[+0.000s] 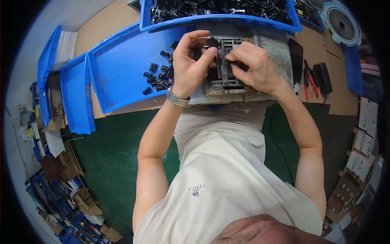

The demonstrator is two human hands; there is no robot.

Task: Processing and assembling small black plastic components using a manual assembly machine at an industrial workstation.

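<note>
My left hand (188,68), with a metal watch on its wrist, pinches a small black plastic part (213,42) between thumb and fingers. It sits at the left edge of a metal fixture (224,73) with rails and screws. Over the fixture's right side, my right hand (256,66) has its fingers curled together. Whatever those fingertips hold, if anything, is hidden from view. Loose black parts (163,76) of a similar look lie beside my left wrist in a shallow blue tray (118,69).
A blue bin (219,17) full of black parts stands behind the fixture. On the right lie red-handled pliers (313,85) and a black box-shaped adapter (323,77) with a cable. A round fan-like device (340,24) stands far right. Another blue tray (77,95) leans at the left.
</note>
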